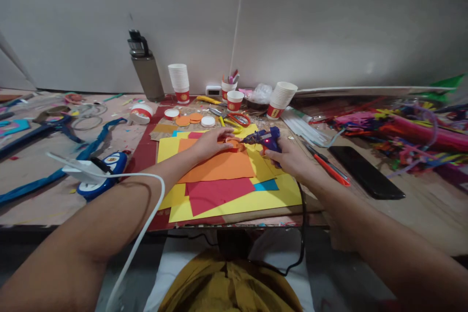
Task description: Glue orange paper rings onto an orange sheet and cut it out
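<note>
Right hand [287, 157] wrapped firmly round the blue hot-glue gun [269, 140], nozzle [247, 140] close by a small orange piece [234, 145] over the orange paper sheet [219, 169]! Left hand [214, 145] is at that piece; whether it's pinching, I can't tell.

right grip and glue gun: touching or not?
Touching. The head view shows it: the right grip is wrapped around the handle of the glue gun, with no gap between them.
</note>
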`<state>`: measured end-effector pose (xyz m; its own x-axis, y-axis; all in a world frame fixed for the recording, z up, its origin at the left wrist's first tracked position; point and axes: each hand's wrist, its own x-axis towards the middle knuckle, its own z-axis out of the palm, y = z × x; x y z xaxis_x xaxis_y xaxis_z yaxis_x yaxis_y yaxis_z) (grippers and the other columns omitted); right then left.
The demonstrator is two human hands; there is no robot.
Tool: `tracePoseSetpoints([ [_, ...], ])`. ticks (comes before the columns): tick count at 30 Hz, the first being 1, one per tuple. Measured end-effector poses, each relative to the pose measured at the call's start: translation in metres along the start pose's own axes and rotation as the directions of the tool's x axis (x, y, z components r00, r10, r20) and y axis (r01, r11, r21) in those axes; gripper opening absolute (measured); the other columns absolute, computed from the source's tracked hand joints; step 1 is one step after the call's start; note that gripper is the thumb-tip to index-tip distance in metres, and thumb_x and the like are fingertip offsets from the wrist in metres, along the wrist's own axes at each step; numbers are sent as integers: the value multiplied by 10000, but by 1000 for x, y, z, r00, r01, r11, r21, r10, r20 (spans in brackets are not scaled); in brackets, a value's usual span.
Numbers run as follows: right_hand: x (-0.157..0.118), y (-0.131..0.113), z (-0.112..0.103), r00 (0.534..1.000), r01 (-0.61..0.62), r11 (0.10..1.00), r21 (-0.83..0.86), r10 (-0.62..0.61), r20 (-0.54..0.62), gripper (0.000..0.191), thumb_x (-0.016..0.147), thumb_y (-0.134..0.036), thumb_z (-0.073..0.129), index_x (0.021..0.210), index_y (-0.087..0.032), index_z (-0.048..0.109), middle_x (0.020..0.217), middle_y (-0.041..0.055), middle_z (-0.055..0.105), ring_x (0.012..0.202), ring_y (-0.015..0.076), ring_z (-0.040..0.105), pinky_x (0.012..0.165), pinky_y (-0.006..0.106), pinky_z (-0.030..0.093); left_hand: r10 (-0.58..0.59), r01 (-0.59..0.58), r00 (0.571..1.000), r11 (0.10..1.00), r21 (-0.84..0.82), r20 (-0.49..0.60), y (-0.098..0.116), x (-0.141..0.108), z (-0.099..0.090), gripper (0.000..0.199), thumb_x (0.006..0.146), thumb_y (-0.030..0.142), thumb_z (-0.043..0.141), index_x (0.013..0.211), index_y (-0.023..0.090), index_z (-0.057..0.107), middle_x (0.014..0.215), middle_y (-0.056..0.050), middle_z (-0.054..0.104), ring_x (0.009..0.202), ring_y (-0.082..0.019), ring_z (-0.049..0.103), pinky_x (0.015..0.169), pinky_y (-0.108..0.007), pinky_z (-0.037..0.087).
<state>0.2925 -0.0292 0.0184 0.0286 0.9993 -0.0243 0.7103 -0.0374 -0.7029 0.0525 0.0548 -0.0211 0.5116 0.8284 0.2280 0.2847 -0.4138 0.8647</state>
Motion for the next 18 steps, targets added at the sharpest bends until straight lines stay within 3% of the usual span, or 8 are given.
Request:
tracePoseSetpoints([
  [2,1,-3,-1,1000,-12,1000,27,12,-7,206,799,-329,594,923,-172,545,674,-10,586,557,141,530,517,259,410,9,-9,1000,1000,-2,6,-1,0,0,481,766,243,716,1225,176,588,1253,-118,649,1148,-220,617,1033,-402,450],
  [5,3,-13,-2,998,33,998,-61,-36,-42,245,802,-305,594,996,-157,568,739,23,627,640,172,569,572,280,438,13,-12,1000,1000,-22,17,0,0,0,493,766,230,709,1237,170,575,1233,-119,662,1149,-219,621,1036,-403,449],
  [11,4,-26,6,979,179,935,-307,-200,-38,318,867,-221,522,1177,-149,537,1098,119,670,959,241,612,762,305,451,14,-10,999,996,-85,37,-1,2,2,491,769,180,691,1239,147,552,1202,-133,677,1152,-205,624,1032,-395,455],
  [18,-8,-50,2,986,164,792,-589,-158,61,295,886,-202,490,1168,-129,532,1072,175,677,907,278,636,700,318,421,55,-55,998,998,-15,22,-14,5,2,484,780,240,694,1241,167,562,1246,-136,650,1147,-221,621,1011,-403,462],
])
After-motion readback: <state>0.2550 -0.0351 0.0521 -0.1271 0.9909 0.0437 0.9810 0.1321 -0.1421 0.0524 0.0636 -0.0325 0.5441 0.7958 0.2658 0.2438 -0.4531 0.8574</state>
